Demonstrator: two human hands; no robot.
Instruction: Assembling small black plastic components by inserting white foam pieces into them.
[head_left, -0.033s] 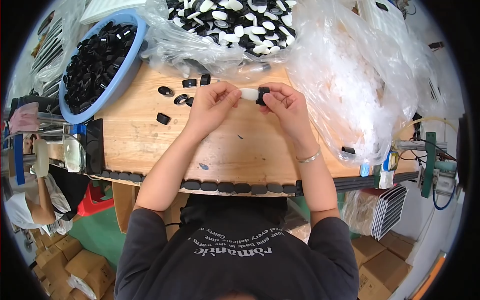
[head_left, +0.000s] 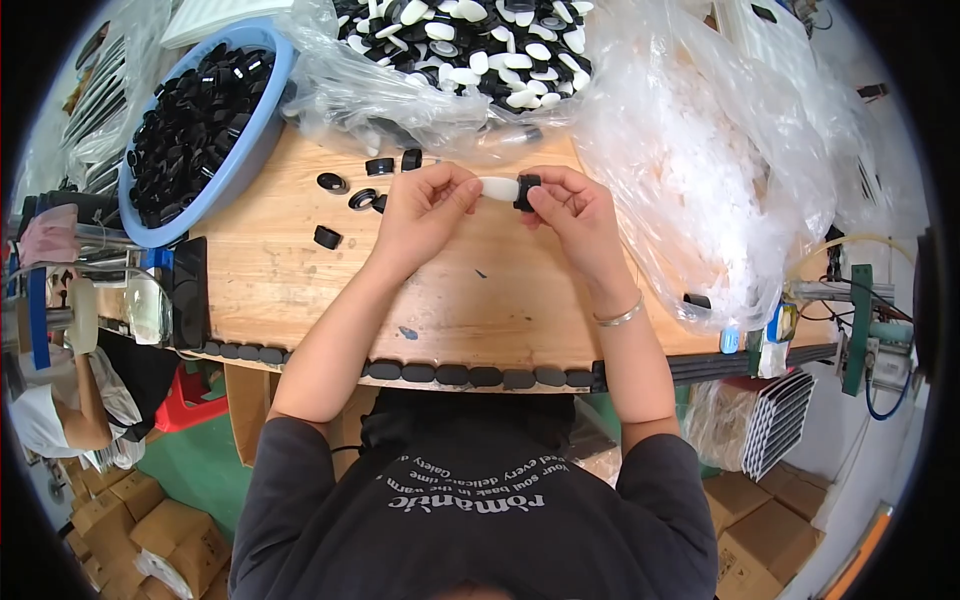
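Observation:
Over the far middle of the wooden table (head_left: 290, 285), my left hand (head_left: 425, 210) pinches a small white oval piece (head_left: 497, 187) by its left end. My right hand (head_left: 572, 215) grips a small black ring-shaped cap (head_left: 527, 192) at the white piece's right end, so the two parts touch between my fingertips. Several loose black caps (head_left: 350, 190) lie on the wood just left of my left hand.
A blue basin (head_left: 232, 175) full of black caps stands at the far left. A clear bag (head_left: 470, 45) of white and black pieces lies behind my hands, and crumpled clear plastic (head_left: 700, 160) lies to the right. Black pieces (head_left: 450, 375) line the near edge. Another person (head_left: 60, 410) is at the lower left.

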